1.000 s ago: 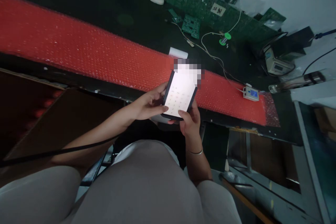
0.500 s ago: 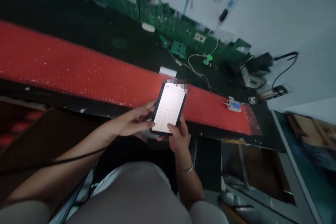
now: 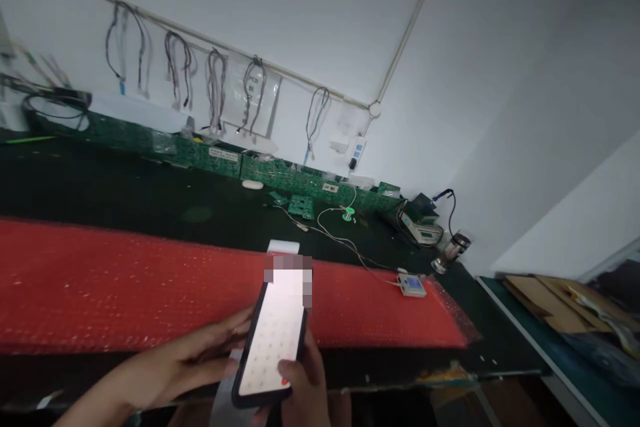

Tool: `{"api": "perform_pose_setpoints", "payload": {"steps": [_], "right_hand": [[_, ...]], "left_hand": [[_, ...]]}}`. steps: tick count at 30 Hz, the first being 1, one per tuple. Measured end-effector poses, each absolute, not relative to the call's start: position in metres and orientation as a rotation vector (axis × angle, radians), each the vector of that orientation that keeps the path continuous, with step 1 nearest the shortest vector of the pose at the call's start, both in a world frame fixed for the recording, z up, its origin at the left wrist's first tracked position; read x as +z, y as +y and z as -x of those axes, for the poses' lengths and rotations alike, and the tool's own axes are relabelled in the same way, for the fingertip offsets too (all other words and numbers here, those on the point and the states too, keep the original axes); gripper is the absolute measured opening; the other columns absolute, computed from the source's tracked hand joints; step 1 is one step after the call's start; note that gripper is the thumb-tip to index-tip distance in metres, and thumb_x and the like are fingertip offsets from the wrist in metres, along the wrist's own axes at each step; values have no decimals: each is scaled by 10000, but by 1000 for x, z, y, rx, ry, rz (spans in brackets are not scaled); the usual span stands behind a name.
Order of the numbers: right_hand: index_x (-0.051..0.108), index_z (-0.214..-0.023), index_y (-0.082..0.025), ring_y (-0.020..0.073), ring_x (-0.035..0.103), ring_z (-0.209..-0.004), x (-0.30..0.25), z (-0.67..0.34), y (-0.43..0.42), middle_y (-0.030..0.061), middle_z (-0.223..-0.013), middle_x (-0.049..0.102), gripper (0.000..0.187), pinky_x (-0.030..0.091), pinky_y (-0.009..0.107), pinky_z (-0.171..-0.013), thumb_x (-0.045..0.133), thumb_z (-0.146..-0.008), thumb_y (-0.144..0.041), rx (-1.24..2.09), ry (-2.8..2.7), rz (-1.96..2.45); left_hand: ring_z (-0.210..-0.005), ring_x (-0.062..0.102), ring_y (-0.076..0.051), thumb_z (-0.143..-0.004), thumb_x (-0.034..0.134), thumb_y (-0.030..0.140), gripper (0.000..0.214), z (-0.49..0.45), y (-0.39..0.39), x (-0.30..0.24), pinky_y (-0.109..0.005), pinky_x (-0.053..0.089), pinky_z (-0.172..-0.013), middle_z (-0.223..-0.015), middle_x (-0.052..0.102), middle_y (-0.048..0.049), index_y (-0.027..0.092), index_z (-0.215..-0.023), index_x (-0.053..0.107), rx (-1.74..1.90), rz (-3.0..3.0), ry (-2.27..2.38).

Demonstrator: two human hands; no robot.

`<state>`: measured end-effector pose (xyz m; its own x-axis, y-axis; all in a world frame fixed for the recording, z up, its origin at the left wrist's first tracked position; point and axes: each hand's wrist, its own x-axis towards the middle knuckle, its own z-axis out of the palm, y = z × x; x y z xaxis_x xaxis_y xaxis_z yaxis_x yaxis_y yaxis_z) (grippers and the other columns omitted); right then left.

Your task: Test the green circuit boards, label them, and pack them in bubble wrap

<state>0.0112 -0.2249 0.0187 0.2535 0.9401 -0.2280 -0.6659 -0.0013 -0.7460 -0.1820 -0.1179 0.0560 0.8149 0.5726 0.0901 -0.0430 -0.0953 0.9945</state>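
Observation:
A smartphone (image 3: 273,340) with a bright screen in a black case is tilted up over the front edge of the workbench. My right hand (image 3: 305,380) grips its lower right side, the thumb lying on the lower part of the screen. At the left edge of the phone is my left hand (image 3: 200,360), its thumb against the lower edge and its other fingers partly hidden behind. Under the phone, between the hands, shows a pale grey thing (image 3: 225,390) I cannot make out.
Red bubble wrap (image 3: 150,287) runs along the dark bench. Behind it lie a green circuit board (image 3: 301,207), a solder spool (image 3: 349,214) and a white cable. A small meter (image 3: 411,285) sits at right, near a soldering station (image 3: 423,220). Wire bundles (image 3: 215,90) hang on the wall.
The view has tipped upward, so more wall and hanging wires show, and the phone and hands sit lower in the picture. My left thumb has shifted off the screen to the phone's edge.

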Motion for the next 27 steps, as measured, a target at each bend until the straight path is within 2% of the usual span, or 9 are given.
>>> {"api": "perform_pose_setpoints", "payload": {"steps": [4,6,10,11,15,20,27], "right_hand": [[639,-1340,-200,287,753,-696,27,-16,-218,74,-936,792,782,623,382,-465,857,-608,-370,1313,-416,878],[685,-1263,-211,296,762,-748,37,-20,-213,70,-955,796,690,655,415,-534,847,-606,-345,1295,-445,887],[734,-983,-235,264,760,-872,65,-29,-204,19,-943,793,417,700,425,-758,784,-570,-257,1150,-544,893],[721,-953,-244,259,756,-880,70,-32,-202,10,-929,785,380,704,434,-765,777,-578,-260,1159,-590,893],[683,-1012,-276,267,755,-915,80,-39,-198,-8,-926,758,385,719,450,-683,761,-636,-296,1238,-642,889],[639,-1119,-280,241,751,-839,77,-40,-202,-1,-996,762,469,708,393,-570,757,-666,-304,1247,-665,912],[598,-1208,-288,208,759,-830,69,-39,-205,3,-1067,751,499,688,309,-528,789,-751,-355,1197,-763,954]], "left_hand": [[-1430,541,-395,-940,709,465,744,158,-125,31,-569,455,-1179,-1559,560,-69,379,-1609,395,681,-1458,394],[-1376,590,-404,-941,708,450,798,146,-130,28,-585,496,-1143,-1523,598,-91,364,-1643,340,758,-1387,407],[-1353,610,-377,-935,729,345,848,129,-139,55,-452,559,-1091,-1522,594,-138,285,-1671,312,848,-1303,423],[-1336,624,-363,-926,741,320,863,126,-138,63,-425,564,-1080,-1535,582,-136,285,-1673,310,861,-1313,411],[-1276,661,-341,-920,746,273,861,122,-129,80,-378,586,-1017,-1523,590,-149,271,-1670,323,878,-1377,317],[-1192,705,-294,-927,729,213,865,122,-131,84,-317,613,-928,-1437,661,-136,275,-1675,301,916,-1460,265],[-1199,702,-308,-959,717,262,908,119,-135,82,-371,606,-986,-1421,670,-143,270,-1700,193,895,-1478,324]]}}
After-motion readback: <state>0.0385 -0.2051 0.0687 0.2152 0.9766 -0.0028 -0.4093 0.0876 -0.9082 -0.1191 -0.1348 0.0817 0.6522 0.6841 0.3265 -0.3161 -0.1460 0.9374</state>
